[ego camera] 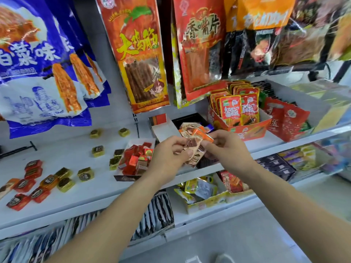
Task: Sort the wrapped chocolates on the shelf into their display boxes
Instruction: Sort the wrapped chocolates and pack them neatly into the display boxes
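Centrally, box holds red chocolates (hands grip orange-wrapped ones).

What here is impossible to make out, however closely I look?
Head view, the only one:
1. How many wrapped chocolates are held: fingers of the left hand and right hand cover part of the bunch.
2. The black display box contents: mostly hidden behind that bunch.
3. The goods at the shelf's right end: blurred.
4. The brown-and-white wrapper at the left edge: cut off by the frame.
5. Print on the loose gold chocolates: too small.

Eight loose gold chocolates, five red chocolates
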A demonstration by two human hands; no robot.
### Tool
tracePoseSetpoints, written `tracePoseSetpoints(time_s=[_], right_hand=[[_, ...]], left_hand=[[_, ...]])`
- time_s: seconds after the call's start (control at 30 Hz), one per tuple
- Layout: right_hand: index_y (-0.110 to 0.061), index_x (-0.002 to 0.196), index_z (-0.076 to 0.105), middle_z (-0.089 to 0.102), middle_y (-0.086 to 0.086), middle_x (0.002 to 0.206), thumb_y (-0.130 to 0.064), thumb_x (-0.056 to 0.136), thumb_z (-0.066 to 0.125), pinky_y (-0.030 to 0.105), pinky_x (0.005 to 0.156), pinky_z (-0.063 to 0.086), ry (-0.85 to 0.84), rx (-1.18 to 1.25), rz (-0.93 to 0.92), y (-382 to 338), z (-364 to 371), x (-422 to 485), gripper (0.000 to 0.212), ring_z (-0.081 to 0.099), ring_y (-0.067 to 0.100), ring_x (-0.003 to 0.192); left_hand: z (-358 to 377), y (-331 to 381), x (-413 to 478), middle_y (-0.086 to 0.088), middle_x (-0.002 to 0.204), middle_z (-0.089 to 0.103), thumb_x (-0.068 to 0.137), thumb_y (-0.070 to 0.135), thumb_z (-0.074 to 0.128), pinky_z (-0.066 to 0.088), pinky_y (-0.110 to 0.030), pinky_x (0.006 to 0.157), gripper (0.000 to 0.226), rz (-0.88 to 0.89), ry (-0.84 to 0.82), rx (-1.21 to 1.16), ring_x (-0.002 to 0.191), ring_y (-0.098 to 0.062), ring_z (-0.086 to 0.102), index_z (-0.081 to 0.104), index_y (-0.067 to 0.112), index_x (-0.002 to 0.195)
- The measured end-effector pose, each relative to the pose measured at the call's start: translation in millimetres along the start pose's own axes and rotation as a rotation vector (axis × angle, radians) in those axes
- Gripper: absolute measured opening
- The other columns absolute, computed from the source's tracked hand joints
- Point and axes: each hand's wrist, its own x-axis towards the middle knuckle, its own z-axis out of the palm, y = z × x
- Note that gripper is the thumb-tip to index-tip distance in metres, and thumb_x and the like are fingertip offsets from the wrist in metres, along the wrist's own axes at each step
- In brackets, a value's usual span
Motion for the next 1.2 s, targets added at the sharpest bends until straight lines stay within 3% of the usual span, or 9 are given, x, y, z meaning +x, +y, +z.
tracePoseSetpoints(time_s=[0.1,0.2,0.3,0.5,0.63,0.73,1.0,1.1,1.2], right_hand=[[-0.011,0.111,0.067,0.074,0.003,0.079,-0.022,0.091,0.071,0.048,0.077,0.060,0.059,0.094,0.026,7,-4,9,0.023,0.074,0.021,0.074],[-0.017,0.126,0.060,0.072,-0.002,0.089,-0.026,0.095,0.063,0.038,0.077,0.059,0.148,0.080,0.041,15,-8,20,0.032,0.071,0.015,0.084],[-0.021,0.114,0.063,0.065,-0.010,0.090,-0.024,0.098,0.057,0.021,0.061,0.045,0.199,-0.115,-0.003,19,-11,28,0.018,0.063,0.009,0.082],[-0.022,0.109,0.065,0.064,-0.011,0.087,-0.018,0.095,0.056,0.036,0.058,0.052,0.166,-0.281,-0.065,28,4,40,0.017,0.060,0.009,0.066],[-0.023,0.106,0.064,0.064,-0.011,0.087,-0.018,0.093,0.058,0.028,0.052,0.044,0.155,-0.304,-0.092,34,11,43,0.016,0.054,0.006,0.059],[-0.024,0.106,0.064,0.064,-0.009,0.091,-0.019,0.093,0.057,0.025,0.052,0.038,0.167,-0.327,-0.094,34,13,44,0.015,0.054,0.006,0.061],[-0.022,0.105,0.067,0.066,-0.008,0.093,-0.019,0.094,0.057,0.037,0.068,0.054,0.171,-0.318,-0.144,-8,34,29,0.016,0.062,0.012,0.080],[-0.021,0.110,0.066,0.063,-0.012,0.087,-0.019,0.095,0.056,0.028,0.060,0.049,0.007,-0.332,-0.202,-33,67,14,0.018,0.058,0.006,0.070],[-0.020,0.113,0.065,0.055,-0.013,0.089,-0.024,0.097,0.055,0.024,0.064,0.045,-0.239,-0.406,-0.247,-55,109,-5,0.019,0.056,0.009,0.076]], left_hand=[[7,4,15,0.007,0.098,0.072,0.090,0.015,0.070,0.059,-0.032,0.079,0.025,0.043,-0.068,0.072,0.091,-0.010,0.068,0.065,0.038,0.098],[2,2,49,0.007,0.101,0.070,0.092,0.017,0.067,0.056,-0.037,0.079,0.018,0.056,0.012,0.187,0.092,-0.015,0.066,0.069,0.031,0.103],[-8,1,94,-0.001,0.105,0.070,0.091,0.016,0.067,0.050,-0.032,0.080,0.020,0.092,0.170,0.347,0.097,-0.019,0.063,0.071,0.017,0.111],[9,-8,140,-0.006,0.117,0.069,0.095,0.020,0.062,0.050,-0.038,0.083,0.028,0.125,0.318,0.613,0.107,-0.028,0.061,0.067,0.018,0.122],[20,-16,156,-0.008,0.119,0.068,0.092,0.019,0.067,0.046,-0.030,0.083,0.033,0.050,0.357,0.487,0.109,-0.028,0.063,0.065,0.014,0.125],[20,-18,158,-0.009,0.131,0.064,0.091,0.027,0.069,0.046,-0.033,0.096,0.047,-0.012,0.313,0.474,0.121,-0.028,0.059,0.058,0.011,0.134],[-40,0,36,0.007,0.120,0.066,0.095,0.023,0.060,0.046,-0.027,0.095,0.024,0.063,0.185,0.504,0.112,-0.011,0.059,0.067,0.026,0.118],[-86,-5,-39,0.021,0.102,0.066,0.093,0.023,0.064,0.049,-0.022,0.088,0.017,0.036,0.150,0.526,0.096,0.004,0.060,0.070,0.037,0.101],[-140,-28,-101,0.022,0.108,0.063,0.093,0.028,0.063,0.045,-0.026,0.093,0.015,-0.046,0.189,0.645,0.103,0.004,0.055,0.065,0.043,0.096]])
